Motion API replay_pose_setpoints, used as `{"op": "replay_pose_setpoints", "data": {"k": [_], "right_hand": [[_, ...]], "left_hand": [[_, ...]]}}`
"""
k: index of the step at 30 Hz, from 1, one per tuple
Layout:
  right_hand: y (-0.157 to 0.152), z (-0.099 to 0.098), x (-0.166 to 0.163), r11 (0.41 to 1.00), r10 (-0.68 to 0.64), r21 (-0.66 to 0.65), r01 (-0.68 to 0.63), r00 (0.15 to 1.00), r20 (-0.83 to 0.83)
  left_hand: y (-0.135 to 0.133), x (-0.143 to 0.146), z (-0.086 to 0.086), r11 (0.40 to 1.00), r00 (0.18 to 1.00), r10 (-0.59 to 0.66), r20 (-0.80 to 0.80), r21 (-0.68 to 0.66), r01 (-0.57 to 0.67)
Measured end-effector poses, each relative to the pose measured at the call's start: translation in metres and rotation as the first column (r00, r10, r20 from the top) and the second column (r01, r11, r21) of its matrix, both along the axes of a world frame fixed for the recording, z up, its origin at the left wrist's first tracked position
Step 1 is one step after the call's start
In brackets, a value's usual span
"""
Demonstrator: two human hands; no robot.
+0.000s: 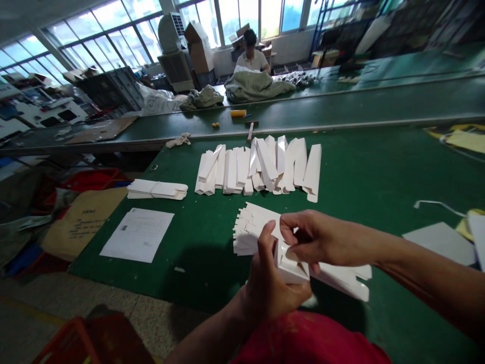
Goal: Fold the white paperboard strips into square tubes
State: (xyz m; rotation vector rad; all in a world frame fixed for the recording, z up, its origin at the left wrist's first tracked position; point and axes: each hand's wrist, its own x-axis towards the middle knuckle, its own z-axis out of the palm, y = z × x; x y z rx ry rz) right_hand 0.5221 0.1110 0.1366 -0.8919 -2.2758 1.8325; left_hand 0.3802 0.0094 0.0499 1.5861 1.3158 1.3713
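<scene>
My left hand (265, 285) is wrapped round a small white carton (293, 273), its end facing up toward me. My right hand (322, 237) is curled over that end, thumb and fingers pressed at its flap; the fingertips are partly hidden. Beneath and behind the hands lies a fanned stack of flat white cartons (250, 230) with notched ends. More of these flat cartons (346, 280) show to the right, under my right hand. Further off, a loose row of folded-up long white boxes (265, 162) lies across the green table.
The green table (204, 230) bears a strapped bundle of flat cartons (157, 189) and a printed sheet (138, 235) at left. A hammer (250, 131) and a yellow roll (238, 113) lie beyond. A person (252, 59) sits across the far bench. An orange crate (98, 341) stands lower left.
</scene>
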Motion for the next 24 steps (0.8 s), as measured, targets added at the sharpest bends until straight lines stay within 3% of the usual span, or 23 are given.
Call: {"op": "replay_pose_setpoints", "data": {"k": [2, 6, 12, 15, 19, 24], "right_hand": [[-0.002, -0.002, 0.0, 1.0, -0.002, -0.001, 0.002, 1.0, -0.018], [-0.006, -0.002, -0.004, 0.998, -0.044, 0.038, 0.044, 0.999, -0.017], [-0.006, -0.002, -0.004, 0.965, -0.044, 0.26, 0.046, 0.999, -0.014], [-0.005, -0.007, -0.007, 0.989, -0.11, 0.091, 0.114, 0.993, -0.047], [-0.008, -0.024, -0.014, 0.958, -0.266, -0.159, 0.24, 0.949, -0.169], [-0.006, -0.043, -0.014, 0.94, -0.25, -0.302, 0.16, 0.925, -0.287]], "left_hand": [[0.0, -0.006, 0.001, 0.999, 0.999, -0.03, -0.018, 0.031, 0.03], [0.001, -0.015, 0.003, 0.998, 0.999, 0.041, 0.007, 0.043, -0.041], [0.012, -0.023, 0.009, 0.997, 0.992, -0.068, -0.111, 0.033, 0.072], [0.018, -0.029, 0.009, 0.99, 0.972, -0.109, -0.208, 0.061, 0.124], [0.025, -0.04, 0.007, 0.992, 0.957, -0.097, -0.274, 0.05, 0.115], [0.032, -0.049, 0.003, 0.986, 0.919, -0.112, -0.377, 0.069, 0.149]]}}
